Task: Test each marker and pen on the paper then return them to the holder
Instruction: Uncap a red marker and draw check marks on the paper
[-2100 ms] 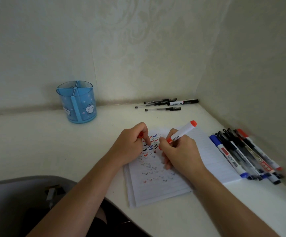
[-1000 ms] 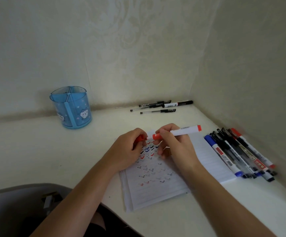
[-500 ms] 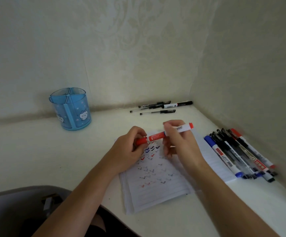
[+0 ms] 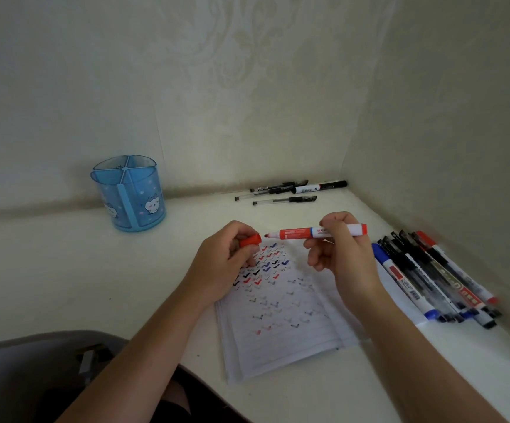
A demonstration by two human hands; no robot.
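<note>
I watched the right hand [image 4: 340,259] pinch the red-and-white marker [image 4: 296,233] over the ticked lined paper [image 4: 281,325], the left hand [image 4: 224,267] grip its red cap [image 4: 251,240], translucent blue holder [image 4: 128,193] back-left, pens [image 4: 430,279] edging the white desk [image 4: 64,270].

Right hand [image 4: 343,254] holds uncapped red marker [image 4: 314,232]; left hand [image 4: 226,264] pinches cap [image 4: 250,240].

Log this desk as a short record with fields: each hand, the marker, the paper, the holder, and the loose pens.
Left hand: pinches red cap
Right hand: holds red marker level, bare tip facing the cap, small gap between
Paper: lying flat, rows of red, blue and black ticks
Holder: blue, upright, back left, no pens visible inside
Back pens: lying loose, outside the holder
Right pens: row beside the paper
</note>
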